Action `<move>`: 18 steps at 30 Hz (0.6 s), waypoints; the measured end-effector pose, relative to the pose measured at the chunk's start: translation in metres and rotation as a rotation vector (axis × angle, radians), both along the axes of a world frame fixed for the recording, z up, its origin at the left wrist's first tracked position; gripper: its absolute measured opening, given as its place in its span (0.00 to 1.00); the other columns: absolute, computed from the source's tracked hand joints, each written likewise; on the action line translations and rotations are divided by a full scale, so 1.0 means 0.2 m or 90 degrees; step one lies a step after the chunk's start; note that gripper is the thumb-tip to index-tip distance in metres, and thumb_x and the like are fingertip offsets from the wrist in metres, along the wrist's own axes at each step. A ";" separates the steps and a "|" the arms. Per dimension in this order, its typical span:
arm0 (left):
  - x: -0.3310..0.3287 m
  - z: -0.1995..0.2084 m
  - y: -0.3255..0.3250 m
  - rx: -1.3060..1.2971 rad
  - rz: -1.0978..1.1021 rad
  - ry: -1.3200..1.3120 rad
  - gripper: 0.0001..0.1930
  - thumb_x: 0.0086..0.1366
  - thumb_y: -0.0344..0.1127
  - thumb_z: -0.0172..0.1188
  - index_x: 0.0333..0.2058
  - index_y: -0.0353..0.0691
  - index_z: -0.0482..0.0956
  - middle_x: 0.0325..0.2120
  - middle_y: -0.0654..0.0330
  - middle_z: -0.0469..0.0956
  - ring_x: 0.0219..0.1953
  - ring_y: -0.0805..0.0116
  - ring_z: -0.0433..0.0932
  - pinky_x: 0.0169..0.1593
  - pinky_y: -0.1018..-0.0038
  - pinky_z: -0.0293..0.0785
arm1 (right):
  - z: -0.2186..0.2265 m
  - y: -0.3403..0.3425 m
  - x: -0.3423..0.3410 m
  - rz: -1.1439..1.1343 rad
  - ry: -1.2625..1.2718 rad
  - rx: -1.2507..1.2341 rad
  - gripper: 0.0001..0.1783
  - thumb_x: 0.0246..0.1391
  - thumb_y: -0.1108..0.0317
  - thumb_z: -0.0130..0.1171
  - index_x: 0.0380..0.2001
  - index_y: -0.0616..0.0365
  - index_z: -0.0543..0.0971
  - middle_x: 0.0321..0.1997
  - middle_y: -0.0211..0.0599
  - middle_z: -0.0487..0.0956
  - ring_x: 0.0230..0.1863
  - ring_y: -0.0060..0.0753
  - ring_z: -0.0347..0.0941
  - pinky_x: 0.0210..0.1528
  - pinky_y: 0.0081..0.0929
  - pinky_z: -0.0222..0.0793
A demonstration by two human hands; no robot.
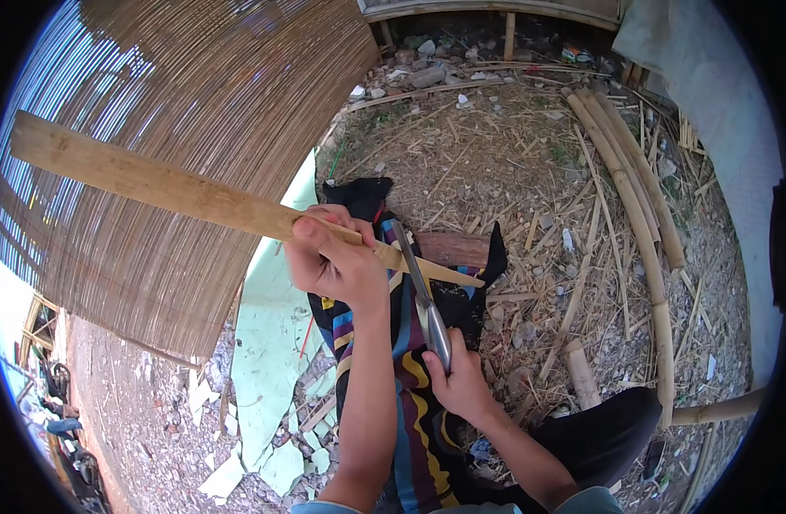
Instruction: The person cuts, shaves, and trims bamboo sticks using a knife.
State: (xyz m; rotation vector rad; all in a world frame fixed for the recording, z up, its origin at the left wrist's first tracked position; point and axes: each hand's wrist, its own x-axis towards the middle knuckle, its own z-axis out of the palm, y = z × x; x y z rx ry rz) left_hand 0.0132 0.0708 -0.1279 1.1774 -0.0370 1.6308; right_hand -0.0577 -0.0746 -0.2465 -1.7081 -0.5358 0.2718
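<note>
Bamboo strip [230, 208] was in the grip of the left hand [340, 261], its broad end reaching far out to that hand's left and its tapered end jutting to the right; the fingers were curled closely round it; the right hand [463, 385], lower and to the right, was wrapped round the handle of a metal knife [436, 330], whose blade pointed up and away from it, crossing the strip just right of the left hand; striped cloth [410, 411] lay beneath both hands; bamboo poles [624, 182] lay well to the right hand's right; a slatted screen [213, 111] stood beyond the left hand.
</note>
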 end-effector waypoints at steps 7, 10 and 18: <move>0.00 0.01 0.02 -0.009 0.023 0.026 0.22 0.67 0.50 0.44 0.23 0.37 0.60 0.16 0.58 0.65 0.13 0.78 0.61 0.11 0.85 0.57 | -0.53 -0.10 0.19 -0.106 0.057 -0.227 0.20 0.58 0.54 0.49 0.37 0.62 0.64 0.21 0.56 0.75 0.28 0.60 0.74 0.24 0.42 0.68; 0.03 0.00 -0.01 0.014 0.046 0.041 0.23 0.67 0.53 0.43 0.22 0.39 0.59 0.14 0.59 0.63 0.12 0.79 0.61 0.11 0.86 0.57 | -0.26 -0.09 0.14 -0.037 0.189 -0.110 0.19 0.57 0.55 0.50 0.38 0.62 0.64 0.20 0.54 0.74 0.28 0.60 0.74 0.25 0.42 0.68; -0.01 0.01 0.06 -0.010 0.055 0.050 0.24 0.67 0.54 0.42 0.22 0.39 0.59 0.14 0.59 0.63 0.12 0.79 0.60 0.11 0.85 0.57 | -0.29 0.07 0.06 -0.053 0.056 -0.026 0.18 0.56 0.59 0.53 0.38 0.62 0.65 0.23 0.57 0.75 0.27 0.61 0.74 0.26 0.43 0.69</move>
